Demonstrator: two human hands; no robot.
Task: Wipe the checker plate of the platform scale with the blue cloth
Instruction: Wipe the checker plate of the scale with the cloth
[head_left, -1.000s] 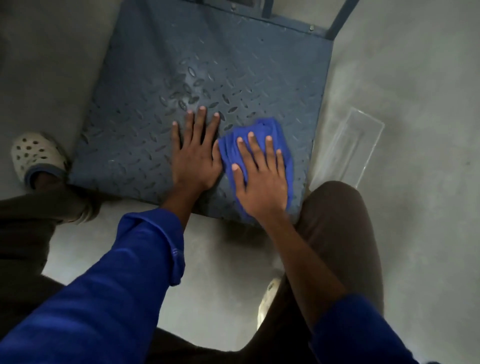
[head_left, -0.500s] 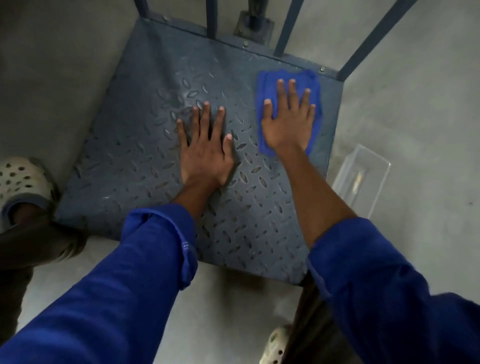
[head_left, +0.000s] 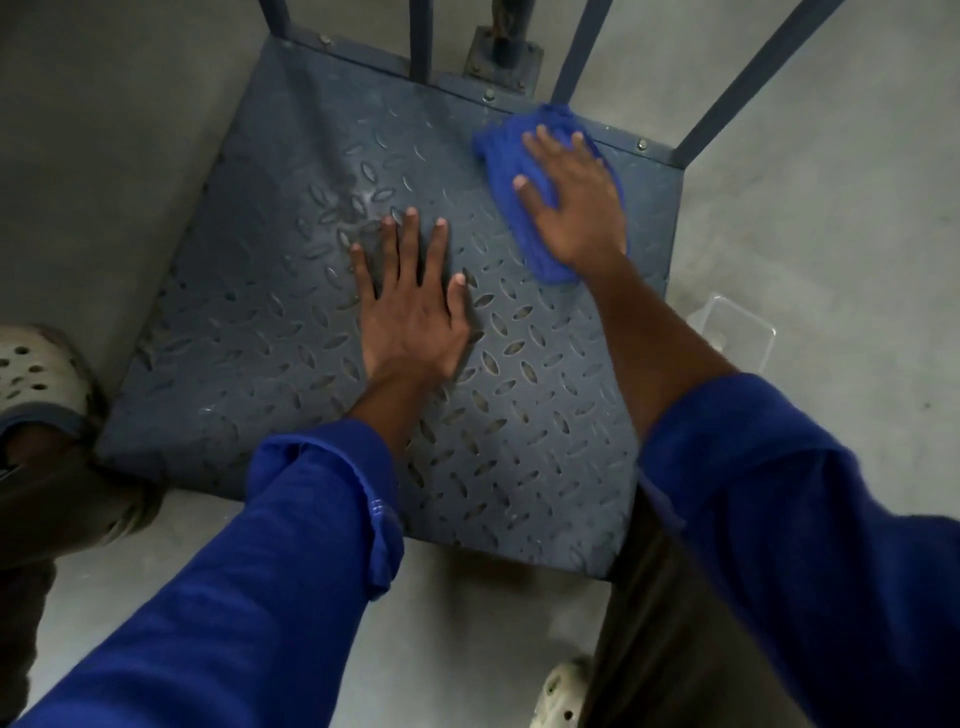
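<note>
— What's the nearer hand doing?
— The left hand (head_left: 410, 317) lies flat on the middle of the checker plate (head_left: 270, 332), fingers straight and spread.
— And farther off?
— The right hand (head_left: 571, 208) presses the blue cloth (head_left: 501, 156) flat near the plate's far right corner. Its fingers are straight, and cloth shows past the fingertips and the thumb.

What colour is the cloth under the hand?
Bright blue cloth, under the right hand; head view.
</note>
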